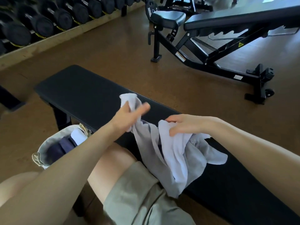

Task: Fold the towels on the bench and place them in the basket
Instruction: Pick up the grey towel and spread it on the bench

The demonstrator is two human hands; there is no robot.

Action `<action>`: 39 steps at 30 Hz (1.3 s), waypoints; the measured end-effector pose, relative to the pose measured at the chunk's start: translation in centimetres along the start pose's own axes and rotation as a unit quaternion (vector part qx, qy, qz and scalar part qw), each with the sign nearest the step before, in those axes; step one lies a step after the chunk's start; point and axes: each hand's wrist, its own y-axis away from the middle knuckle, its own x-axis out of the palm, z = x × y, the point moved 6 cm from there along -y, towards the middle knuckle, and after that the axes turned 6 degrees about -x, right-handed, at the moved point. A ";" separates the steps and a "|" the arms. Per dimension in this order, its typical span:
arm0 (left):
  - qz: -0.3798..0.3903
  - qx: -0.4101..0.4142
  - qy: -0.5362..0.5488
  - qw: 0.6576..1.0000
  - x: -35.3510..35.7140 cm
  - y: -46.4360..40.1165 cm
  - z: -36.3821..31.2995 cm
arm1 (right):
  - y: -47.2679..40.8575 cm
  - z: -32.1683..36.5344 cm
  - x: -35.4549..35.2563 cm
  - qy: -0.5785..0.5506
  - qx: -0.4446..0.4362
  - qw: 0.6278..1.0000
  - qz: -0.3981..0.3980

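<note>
Pale lavender cotton, a crumpled towel (175,153), draped over the near edge of the black desk (84,90) and hanging toward the lap. Right hand (186,125) curled, pinching the bunched near part. Left hand (129,117) pinching one corner, lifted up and away to the left, thumb sticking out. Long axis of the cloth running from corner at left-far to bundle at right-near, so probably a stretching apart comes next. Down at left, on the floor, the basket (48,143) with folded dark and light towels inside.
</note>
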 end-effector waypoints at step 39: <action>-0.224 0.008 0.110 0.968 -8.5 -1.6 -1.2 | 2.8 -5.7 1.0 0.368 0.152 0.917 -0.006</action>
